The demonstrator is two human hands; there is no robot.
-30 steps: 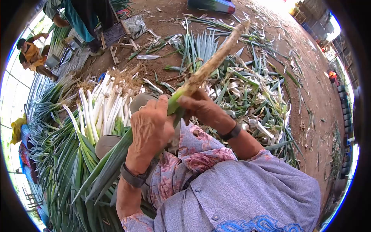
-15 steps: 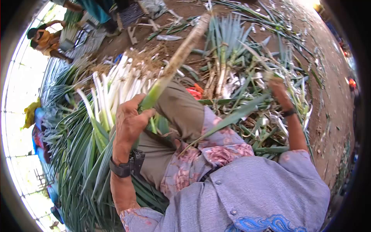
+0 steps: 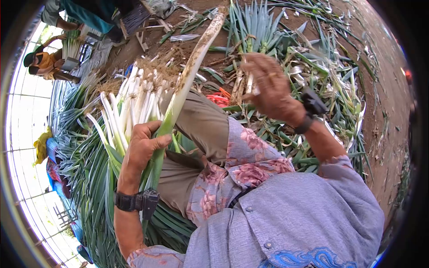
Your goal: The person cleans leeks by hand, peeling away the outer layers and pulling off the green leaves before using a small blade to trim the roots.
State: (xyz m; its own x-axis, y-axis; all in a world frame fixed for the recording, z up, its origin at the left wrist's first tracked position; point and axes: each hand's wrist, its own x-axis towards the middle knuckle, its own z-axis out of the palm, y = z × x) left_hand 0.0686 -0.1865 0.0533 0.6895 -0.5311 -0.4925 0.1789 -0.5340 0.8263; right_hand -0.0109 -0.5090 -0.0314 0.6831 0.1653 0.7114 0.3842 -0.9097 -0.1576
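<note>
Clearly, L hand [image 3: 142,147] gripped the leek [image 3: 180,95] at its green neck [image 3: 167,125] by the knee [image 3: 203,120], R hand [image 3: 272,96] apart w/ fingers loosely spread, the stalk [image 3: 199,51] prob. light, firm but snappable, best held there, gently.

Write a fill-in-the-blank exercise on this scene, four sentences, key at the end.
Only one hand, the person's ____, grips the single leek standing out from the others.
In the big pile of leeks, the stalks are white and the leaves ____.
The scattered trimmings lie on the person's ____ side.
A dark band circles each ____.

Missing words: left; green; right; wrist.
</note>
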